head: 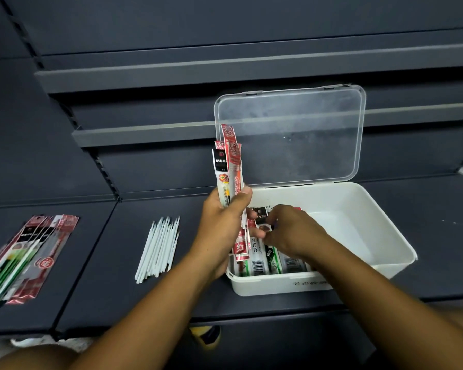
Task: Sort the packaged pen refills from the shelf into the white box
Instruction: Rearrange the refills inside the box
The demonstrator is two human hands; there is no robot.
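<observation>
Head view:
- A bundle of packaged pen refills [229,166] is gripped upright in the left hand [222,228], with thumb and fingers wrapped round its lower half, just above the left end of the white box [358,206].
- The right hand [292,231] is lowered into the box, fingers bent over a black-topped packet [261,216]; whether it is actually pinched cannot be told.
- More packets [262,265] are laid side by side along the box's left end.
- The clear lid [292,134] is stood open behind the box.
- On the dark shelf [104,289], loose white refills [158,249] are seen left of the box, and a pile of packets [24,255] farther left.
</observation>
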